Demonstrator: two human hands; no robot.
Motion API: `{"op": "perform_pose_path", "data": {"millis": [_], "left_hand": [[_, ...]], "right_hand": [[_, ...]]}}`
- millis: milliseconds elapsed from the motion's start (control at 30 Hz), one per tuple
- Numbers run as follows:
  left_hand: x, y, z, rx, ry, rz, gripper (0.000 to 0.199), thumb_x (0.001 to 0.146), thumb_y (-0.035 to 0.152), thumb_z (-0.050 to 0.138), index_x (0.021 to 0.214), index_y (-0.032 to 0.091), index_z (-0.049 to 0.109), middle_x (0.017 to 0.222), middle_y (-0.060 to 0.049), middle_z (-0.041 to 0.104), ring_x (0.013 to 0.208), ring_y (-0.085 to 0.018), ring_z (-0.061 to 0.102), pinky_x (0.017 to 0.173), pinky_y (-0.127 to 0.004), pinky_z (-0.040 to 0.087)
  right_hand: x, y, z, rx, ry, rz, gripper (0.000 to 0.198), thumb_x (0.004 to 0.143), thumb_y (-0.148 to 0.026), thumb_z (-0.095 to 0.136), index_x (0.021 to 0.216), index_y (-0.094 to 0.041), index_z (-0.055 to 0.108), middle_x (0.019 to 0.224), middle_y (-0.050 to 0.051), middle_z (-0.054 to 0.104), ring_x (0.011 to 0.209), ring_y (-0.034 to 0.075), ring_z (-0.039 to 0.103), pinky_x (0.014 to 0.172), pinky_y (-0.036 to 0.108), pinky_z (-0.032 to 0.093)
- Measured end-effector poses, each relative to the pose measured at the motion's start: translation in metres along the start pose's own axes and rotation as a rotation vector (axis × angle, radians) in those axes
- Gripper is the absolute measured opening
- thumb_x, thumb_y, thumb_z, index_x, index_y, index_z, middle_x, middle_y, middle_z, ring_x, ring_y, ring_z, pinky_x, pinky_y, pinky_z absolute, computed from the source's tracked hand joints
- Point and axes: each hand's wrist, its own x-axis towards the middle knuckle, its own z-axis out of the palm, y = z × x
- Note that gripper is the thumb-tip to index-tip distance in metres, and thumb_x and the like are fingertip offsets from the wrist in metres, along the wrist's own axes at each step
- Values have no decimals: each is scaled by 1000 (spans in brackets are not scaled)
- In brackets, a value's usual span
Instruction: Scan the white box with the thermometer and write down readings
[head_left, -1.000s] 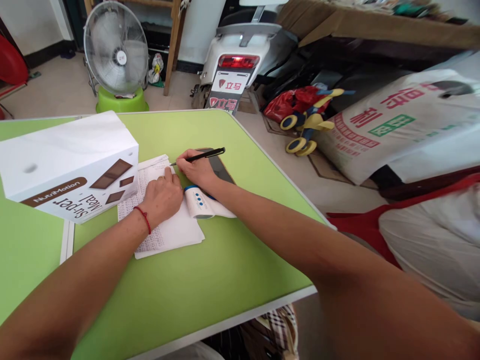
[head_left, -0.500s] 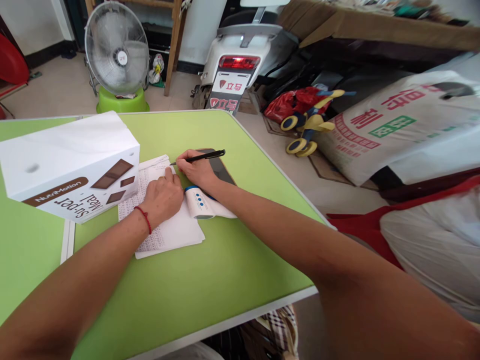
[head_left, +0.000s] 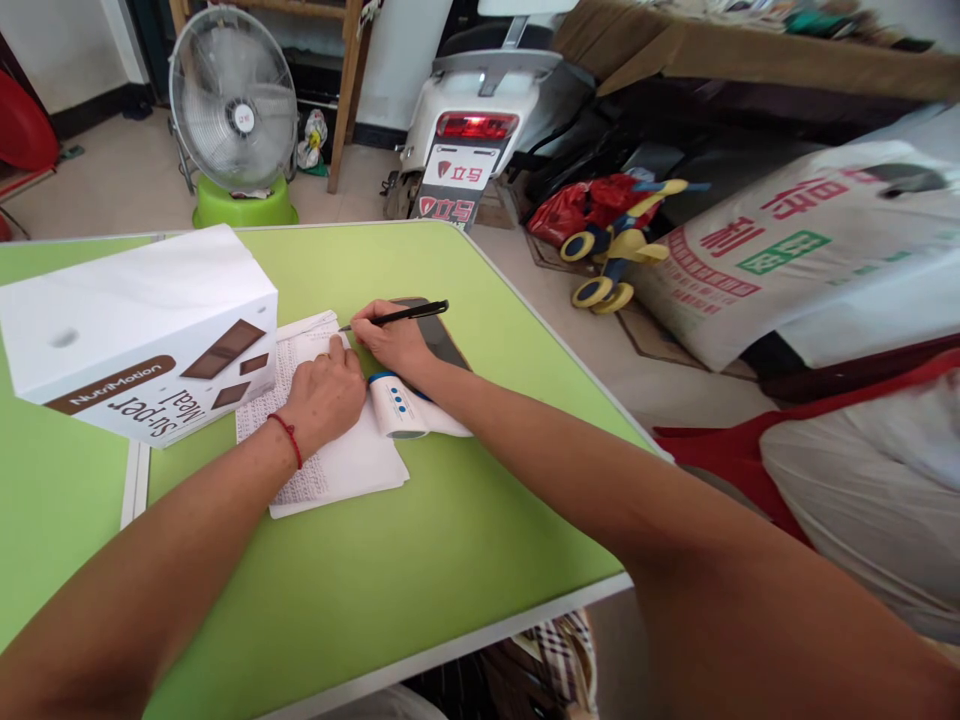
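White-edged green bench point(head_left: 420, 560) is carrying a white printed cardboard box point(head_left: 142, 325) at left. White written-on paper sheets point(head_left: 364, 465) are lying beside it; white-and-blue plastic gun-shaped device point(head_left: 396, 408) is resting just right, dark flat rectangular object point(head_left: 444, 341) beyond.

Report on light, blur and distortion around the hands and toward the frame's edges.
Head view, centre: left hand and right hand fairly clear, writing on the papers too small to read; head view, table: soft light, paler toward the far end; head view, right side: wide-angle stretch, the printed sack looking smeared.
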Motion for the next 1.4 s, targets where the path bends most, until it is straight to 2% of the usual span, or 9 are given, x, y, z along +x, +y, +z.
{"op": "perform_pose_path", "data": {"millis": [233, 1400], "left_hand": [[0, 0, 0, -16, -14, 1, 32, 97, 28, 36, 114, 6, 50, 121, -21, 46, 92, -25, 59, 72, -36, 48], [0, 0, 0, 10, 4, 4, 32, 96, 28, 37, 111, 5, 51, 122, -20, 48, 88, -25, 60, 68, -34, 48]], "right_hand": [[0, 0, 0, 4, -2, 1, 9, 66, -18, 51, 58, -22, 52, 58, -3, 56, 60, 14, 51, 66, 30, 45], [-1, 0, 0, 3, -4, 0, 9, 67, -19, 50, 59, -22, 50, 60, -2, 56, 62, 14, 52, 65, 30, 45]]}}
